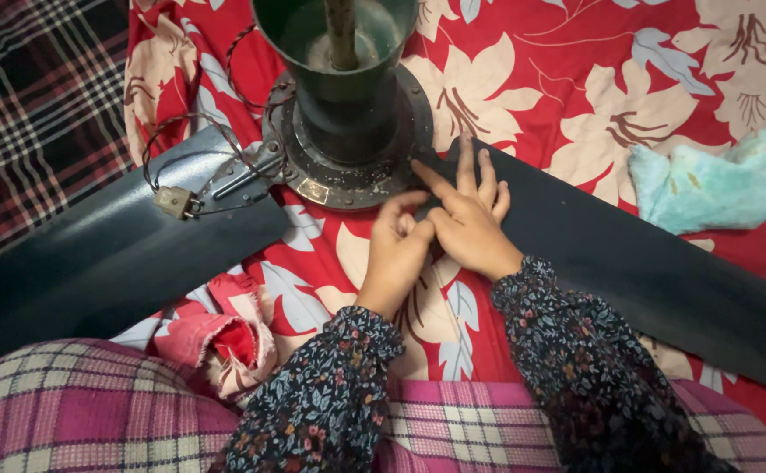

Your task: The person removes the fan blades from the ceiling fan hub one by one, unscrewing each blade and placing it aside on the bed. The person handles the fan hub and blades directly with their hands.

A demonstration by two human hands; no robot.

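Note:
A dark green ceiling fan lies on a red floral cloth [576, 79]. Its round motor hub [348, 131] sits at the top middle, with one blade [94, 254] reaching left and another blade [663, 271] reaching right. My right hand [470, 223] rests flat on the inner end of the right blade, fingers spread, forefinger pointing at the hub's rim. My left hand [396, 250] is beside it with fingers curled near the hub's lower edge; whether it pinches something small I cannot tell. Both arms wear dark flowered sleeves.
A twisted wire with a small connector block [175, 201] loops off the hub's left side. A pale turquoise fluffy rag [716, 180] lies at the right. A crumpled pink-red cloth [225, 337] lies near my lap, which is covered in pink plaid. Dark plaid fabric [33, 105] fills the upper left.

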